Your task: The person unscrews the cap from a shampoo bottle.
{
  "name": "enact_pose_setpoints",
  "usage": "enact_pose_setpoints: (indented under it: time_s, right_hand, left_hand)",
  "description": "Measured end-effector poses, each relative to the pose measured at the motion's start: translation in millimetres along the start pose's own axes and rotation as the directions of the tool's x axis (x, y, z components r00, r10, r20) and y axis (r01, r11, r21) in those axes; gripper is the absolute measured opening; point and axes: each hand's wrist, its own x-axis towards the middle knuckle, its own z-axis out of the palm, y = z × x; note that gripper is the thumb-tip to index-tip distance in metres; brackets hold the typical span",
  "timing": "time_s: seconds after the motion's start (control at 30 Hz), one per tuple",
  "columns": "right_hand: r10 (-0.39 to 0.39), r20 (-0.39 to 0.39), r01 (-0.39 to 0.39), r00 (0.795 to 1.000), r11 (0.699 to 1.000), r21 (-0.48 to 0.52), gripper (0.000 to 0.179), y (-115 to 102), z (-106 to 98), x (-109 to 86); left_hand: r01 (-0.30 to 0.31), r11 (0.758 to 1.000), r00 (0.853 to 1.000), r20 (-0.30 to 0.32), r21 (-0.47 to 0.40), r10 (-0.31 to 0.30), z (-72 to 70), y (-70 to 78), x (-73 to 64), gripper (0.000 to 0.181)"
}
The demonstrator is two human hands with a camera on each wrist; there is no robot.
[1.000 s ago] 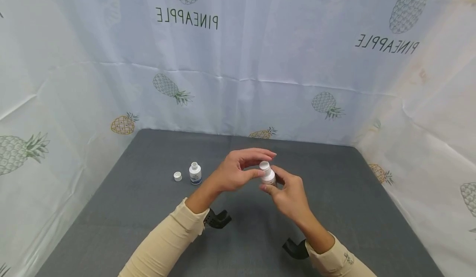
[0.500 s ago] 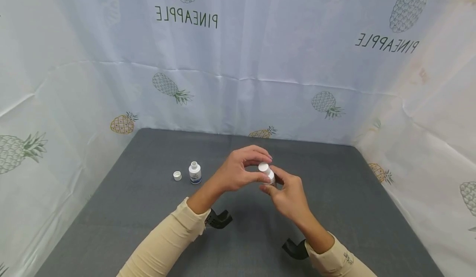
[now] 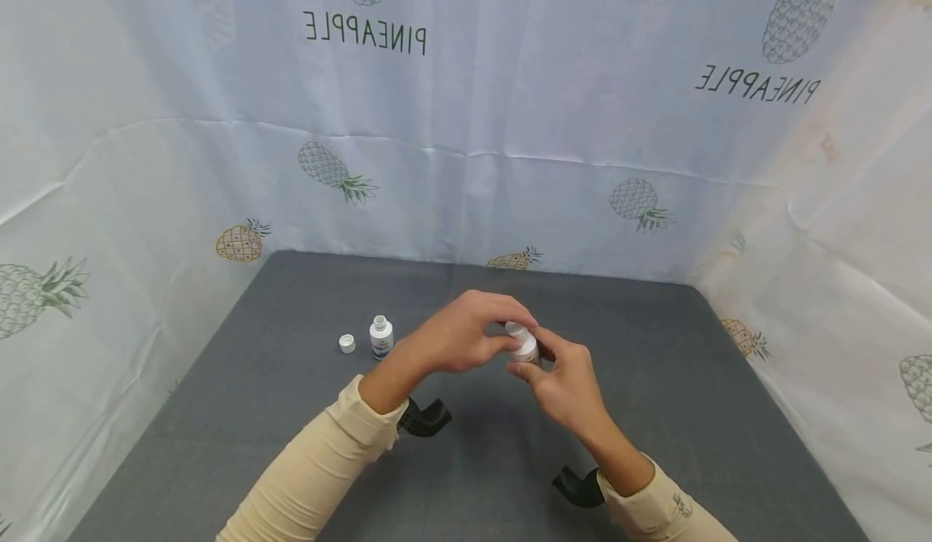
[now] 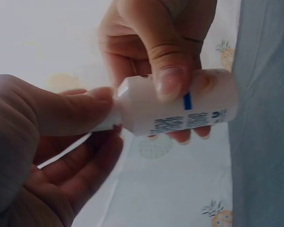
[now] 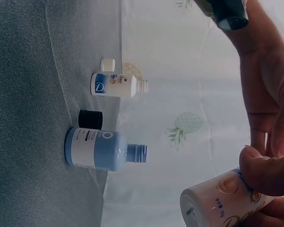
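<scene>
My right hand [image 3: 569, 380] holds a small white plastic bottle [image 3: 527, 352] by its body, above the grey table. My left hand [image 3: 455, 333] reaches across from the left, thumb and fingers pinching the white cap [image 4: 106, 124] at the bottle's neck. The left wrist view shows the bottle on its side there, with a blue stripe and fine print, the right thumb lying across it. Left fingers partly cover the cap in the head view. Behind the left forearm stands another white bottle [image 3: 381, 337], uncapped, its loose white cap [image 3: 347, 344] to its left.
In the right wrist view, an open blue bottle [image 5: 97, 149] stands on the table with a black cap [image 5: 91, 119] beside it; both are hidden in the head view. A pineapple-print curtain [image 3: 466, 121] encloses the grey table [image 3: 291, 299] at the back and sides.
My left fingers have shifted around the cap, and the hand has rolled further over it, covering more of its top. The right hand keeps the bottle in nearly the same place.
</scene>
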Motion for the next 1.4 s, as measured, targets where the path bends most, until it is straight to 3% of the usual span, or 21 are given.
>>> enact_pose_setpoints:
  time_s: [0.17, 0.33, 0.8, 1.1, 1.4]
  right_hand:
    - [-0.002, -0.003, 0.002, 1.000, 1.000, 0.006, 0.044, 1, 0, 0.0]
    - [-0.003, -0.012, 0.003, 1.000, 1.000, 0.013, 0.045, 2, -1, -0.3]
    - [0.007, -0.029, -0.007, 1.000, 1.000, 0.002, 0.042, 4, -4, -0.4]
    - [0.021, -0.029, -0.021, 0.999, 1.000, -0.004, 0.044, 5, -5, 0.0]
    - [0.046, -0.031, -0.046, 0.998, 0.999, 0.002, 0.043, 6, -7, 1.2]
  left_hand:
    - [0.045, 0.994, 0.998, 0.049, 0.098, -0.050, -3.7, 5.9, 4.3, 0.024]
    - [0.055, 0.990, 0.997, 0.051, 0.133, -0.063, -5.9, 7.8, 7.8, 0.026]
    - [0.057, 0.989, 0.996, 0.064, 0.134, -0.066, -7.4, 7.4, 13.7, 0.026]
    - [0.151, 0.977, 0.985, 0.060, 0.149, -0.162, -9.4, 12.4, 15.8, 0.021]
    - [0.215, 0.971, 0.976, 0.024, 0.103, -0.218, -7.0, 11.6, 16.2, 0.014]
